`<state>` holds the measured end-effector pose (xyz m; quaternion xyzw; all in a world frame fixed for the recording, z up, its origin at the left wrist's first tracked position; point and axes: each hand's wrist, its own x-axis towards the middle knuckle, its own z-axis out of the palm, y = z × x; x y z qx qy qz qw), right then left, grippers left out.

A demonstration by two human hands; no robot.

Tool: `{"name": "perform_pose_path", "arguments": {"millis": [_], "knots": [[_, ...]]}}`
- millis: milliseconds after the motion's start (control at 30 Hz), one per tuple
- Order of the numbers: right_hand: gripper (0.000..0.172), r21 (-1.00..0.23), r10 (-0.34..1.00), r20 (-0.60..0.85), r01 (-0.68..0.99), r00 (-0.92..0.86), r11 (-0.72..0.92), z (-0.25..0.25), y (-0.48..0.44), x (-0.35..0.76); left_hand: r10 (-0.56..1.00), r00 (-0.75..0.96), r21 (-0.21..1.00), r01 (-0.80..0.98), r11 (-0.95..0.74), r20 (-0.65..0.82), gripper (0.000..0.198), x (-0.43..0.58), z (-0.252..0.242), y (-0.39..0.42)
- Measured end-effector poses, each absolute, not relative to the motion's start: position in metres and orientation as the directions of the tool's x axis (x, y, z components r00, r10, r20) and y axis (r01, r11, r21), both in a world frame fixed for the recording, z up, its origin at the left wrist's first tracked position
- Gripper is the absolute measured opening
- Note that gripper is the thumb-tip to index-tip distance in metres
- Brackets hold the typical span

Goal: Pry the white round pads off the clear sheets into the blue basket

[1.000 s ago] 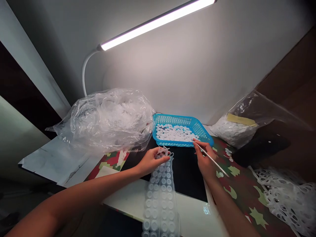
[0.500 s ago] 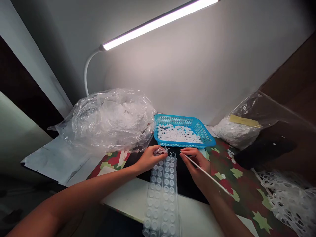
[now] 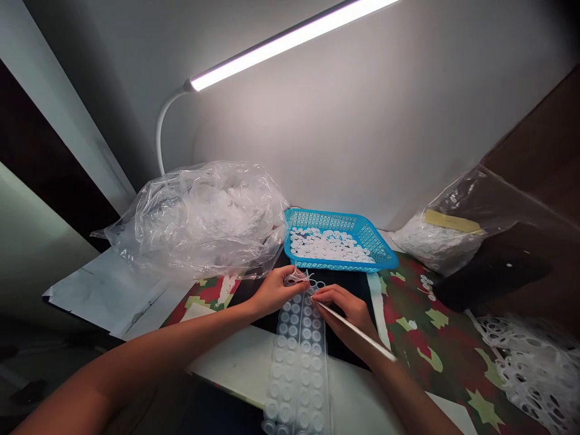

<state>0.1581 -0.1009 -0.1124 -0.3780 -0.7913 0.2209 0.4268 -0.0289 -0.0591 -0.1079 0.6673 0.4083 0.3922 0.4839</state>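
Note:
A long strip of clear plastic (image 3: 299, 362) with rows of round cups runs from the table toward me and over its front edge. At its far end my left hand (image 3: 281, 288) is closed on a small white plastic piece with rings (image 3: 296, 278). My right hand (image 3: 342, 308) pinches a thin white stick (image 3: 357, 332), its tip over the strip's right-hand rows, close to my left fingers. Just beyond both hands stands a blue basket (image 3: 385, 260) holding many small white discs (image 3: 330, 246).
A large clear bag (image 3: 203, 220) of white pieces lies at the left, by papers (image 3: 99, 290). At the right are another clear bag (image 3: 439, 244) with a yellow label, a black object (image 3: 489, 275) and a heap of white ring scraps (image 3: 539, 368). A lit lamp (image 3: 290, 45) hangs above.
My right hand has moved left and toward me with the stick, bringing its tip over the strip. My left hand has stayed nearly in place, and the view has shifted slightly.

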Motion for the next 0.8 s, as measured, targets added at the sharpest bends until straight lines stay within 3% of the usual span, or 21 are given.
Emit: {"name": "perform_pose_path", "arguments": {"millis": [800], "knots": [[0.015,-0.457,0.750,0.512,0.606,-0.419,0.651,-0.1174,-0.0995,0.1506,0.926,0.328,0.962,0.127,-0.240,0.188,0.022,-0.0284,-0.1050,-0.0622]]}}
